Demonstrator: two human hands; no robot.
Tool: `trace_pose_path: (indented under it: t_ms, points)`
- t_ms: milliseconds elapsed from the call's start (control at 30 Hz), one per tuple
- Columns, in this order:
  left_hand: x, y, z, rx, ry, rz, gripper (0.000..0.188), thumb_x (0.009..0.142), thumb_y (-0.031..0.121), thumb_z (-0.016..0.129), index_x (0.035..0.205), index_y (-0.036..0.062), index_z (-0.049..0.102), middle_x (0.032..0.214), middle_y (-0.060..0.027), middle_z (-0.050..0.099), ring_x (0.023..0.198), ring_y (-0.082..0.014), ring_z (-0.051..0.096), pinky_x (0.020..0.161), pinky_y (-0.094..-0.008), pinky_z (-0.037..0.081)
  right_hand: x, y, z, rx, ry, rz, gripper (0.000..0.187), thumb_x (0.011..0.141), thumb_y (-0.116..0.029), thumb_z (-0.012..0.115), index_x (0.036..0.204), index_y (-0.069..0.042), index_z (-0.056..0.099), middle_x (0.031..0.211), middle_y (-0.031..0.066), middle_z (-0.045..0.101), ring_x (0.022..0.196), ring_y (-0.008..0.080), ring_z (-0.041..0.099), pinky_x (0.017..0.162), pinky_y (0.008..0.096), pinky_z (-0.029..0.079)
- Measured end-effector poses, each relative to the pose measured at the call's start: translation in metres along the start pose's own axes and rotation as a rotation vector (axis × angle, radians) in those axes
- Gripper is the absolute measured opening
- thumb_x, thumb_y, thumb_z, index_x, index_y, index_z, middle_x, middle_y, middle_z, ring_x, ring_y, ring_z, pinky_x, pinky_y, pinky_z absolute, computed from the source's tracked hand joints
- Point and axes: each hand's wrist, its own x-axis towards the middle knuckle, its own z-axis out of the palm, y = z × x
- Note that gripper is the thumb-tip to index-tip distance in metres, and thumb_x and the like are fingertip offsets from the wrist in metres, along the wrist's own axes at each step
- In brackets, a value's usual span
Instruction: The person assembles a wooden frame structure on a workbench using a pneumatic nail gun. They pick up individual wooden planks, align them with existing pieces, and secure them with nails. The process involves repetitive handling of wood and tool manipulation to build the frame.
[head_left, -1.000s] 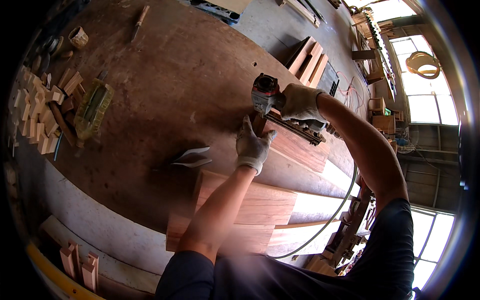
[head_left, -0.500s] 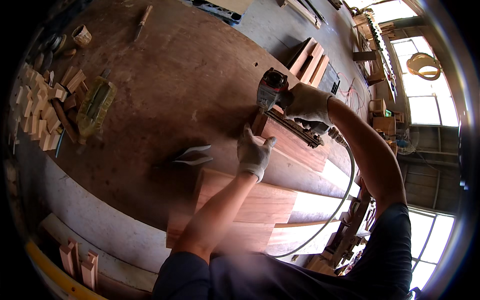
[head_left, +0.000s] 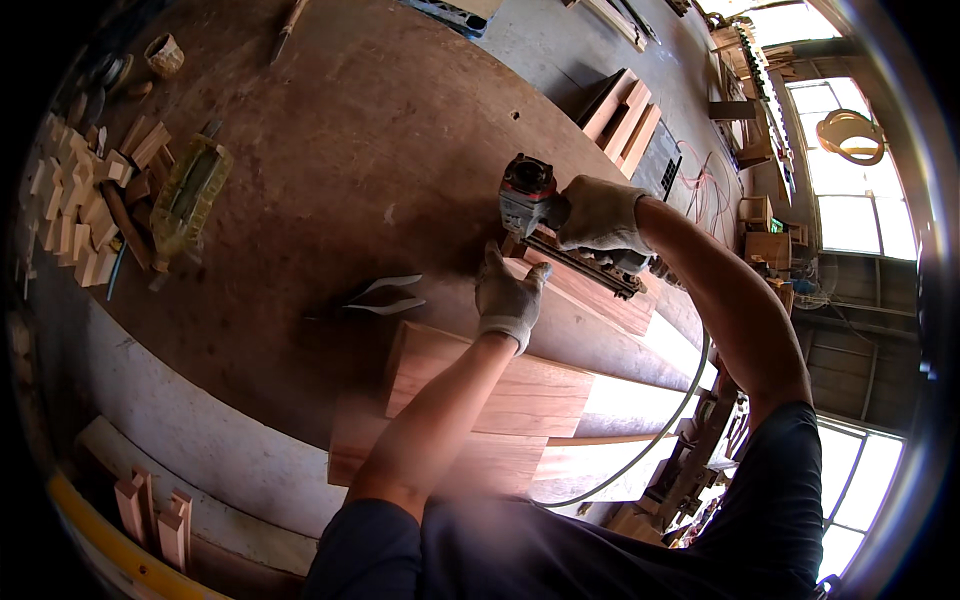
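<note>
My gloved right hand (head_left: 604, 214) is wrapped round the handle of a pneumatic nail gun (head_left: 527, 200) with a dark, red-trimmed head and a long magazine. Its nose meets the far left end of a reddish wooden board (head_left: 610, 296), and an air hose (head_left: 690, 395) trails from it. At that same end, my gloved left hand (head_left: 508, 293) grips the board, thumb on the near side and fingers toward the nail gun. The exact contact under the nose is hidden. A pair of pliers (head_left: 388, 295) with pale handles lies left of my left hand.
Two more boards (head_left: 500, 390) lie under and beside my left forearm. On the brown table (head_left: 330, 150) are wooden offcuts (head_left: 80, 210), a yellowish wrapped pack (head_left: 190, 205), a cup (head_left: 163, 57) and a long-handled tool (head_left: 288, 32). Stacked boards (head_left: 622, 122) stand beyond the far edge.
The nail gun and my right hand have come slightly left and down, the head now lower at the board's end. My left hand keeps its place on the board.
</note>
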Motion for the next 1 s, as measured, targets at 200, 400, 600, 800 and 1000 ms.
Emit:
trace_pose_path:
  t_ms: [200,400,600,800,1000]
  points:
    - [0.001,-0.002,0.002,-0.056,0.01,0.012,0.108,0.087,0.037,0.093,0.163,-0.0104,0.034,0.162,-0.0328,0.048,0.151,-0.0413,0.049,0.126,-0.0438,0.041,0.0,-0.004,-0.001,-0.071,0.0,-0.002,0.017,0.086,-0.009,0.069,0.094,0.004,0.075,0.071,0.0085,0.072,0.057,0.0156,0.068,0.052,0.0343,0.057]
    - [-0.002,0.003,-0.001,-0.028,-0.008,-0.005,0.106,0.087,0.034,0.093,0.163,-0.0112,0.033,0.163,-0.033,0.048,0.152,-0.0405,0.049,0.126,-0.0431,0.04,-0.001,-0.006,0.001,-0.182,0.014,-0.009,0.02,0.084,-0.012,0.07,0.095,0.003,0.075,0.071,0.0104,0.073,0.058,0.0167,0.069,0.054,0.0363,0.058]
    - [0.004,-0.012,0.007,-0.011,0.062,0.069,0.109,0.085,0.036,0.094,0.163,-0.0117,0.033,0.161,-0.0345,0.049,0.15,-0.0428,0.051,0.124,-0.0442,0.042,-0.05,-0.003,-0.003,0.135,0.197,-0.024,0.021,0.087,-0.012,0.075,0.104,0.001,0.076,0.074,0.0058,0.072,0.06,0.012,0.068,0.055,0.031,0.056]
    - [0.009,-0.001,-0.001,0.147,0.061,0.203,0.103,0.084,0.039,0.091,0.161,-0.0076,0.041,0.149,-0.0363,0.06,0.137,-0.0475,0.061,0.117,-0.0489,0.049,-0.144,0.062,0.028,0.633,0.381,-0.055,0.024,0.091,-0.011,0.082,0.11,0.001,0.074,0.078,-0.0001,0.07,0.064,0.0071,0.067,0.055,0.0263,0.056]
    - [0.026,-0.006,0.006,0.233,-0.002,0.288,0.086,0.086,0.031,0.089,0.154,-0.0076,0.052,0.143,-0.0358,0.065,0.13,-0.0488,0.066,0.112,-0.0484,0.052,-0.235,0.157,0.153,0.906,0.567,0.075,0.022,0.094,-0.009,0.082,0.112,0.0,0.074,0.086,0.0015,0.075,0.067,0.0067,0.067,0.057,0.0271,0.057]
